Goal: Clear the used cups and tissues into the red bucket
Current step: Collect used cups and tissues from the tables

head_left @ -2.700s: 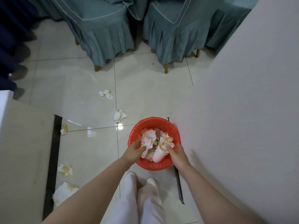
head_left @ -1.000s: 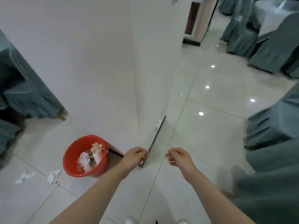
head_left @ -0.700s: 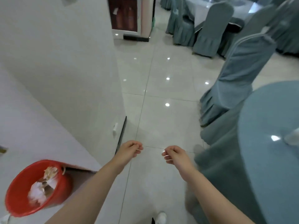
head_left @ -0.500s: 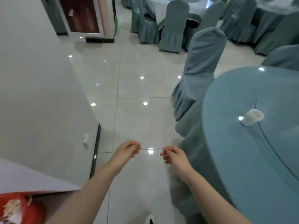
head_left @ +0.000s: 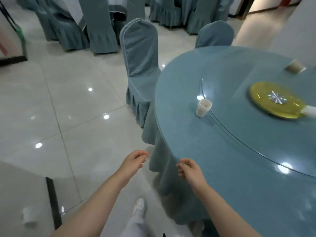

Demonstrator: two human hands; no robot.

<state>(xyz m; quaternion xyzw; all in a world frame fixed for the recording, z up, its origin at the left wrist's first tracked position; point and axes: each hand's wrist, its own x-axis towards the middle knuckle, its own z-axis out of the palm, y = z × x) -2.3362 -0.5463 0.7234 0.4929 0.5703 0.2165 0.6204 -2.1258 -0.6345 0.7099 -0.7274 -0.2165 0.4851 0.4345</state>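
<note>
A white paper cup (head_left: 203, 108) stands upright on the round table (head_left: 222, 177) with the blue cloth, by the rim of its glass turntable. A second cup (head_left: 295, 66) lies on its side at the table's far right. Some white object (head_left: 309, 111) sticks in from the right edge beside the gold centre disc (head_left: 277, 100); it is too blurred to name. My left hand (head_left: 134, 161) and my right hand (head_left: 189, 170) hang in front of me at the table's near edge, fingers loosely curled, holding nothing. The red bucket is out of view.
A blue-covered chair (head_left: 140, 65) stands against the table's left side, another (head_left: 214, 34) behind it. More covered chairs (head_left: 95, 29) crowd the far floor. A wall corner with black skirting (head_left: 53, 202) is at lower left. Glossy tiles lie between.
My hands left the bucket and hold nothing. The view swung right, away from the bucket and wall, toward the round table with the cups. The bucket dropped out of sight.
</note>
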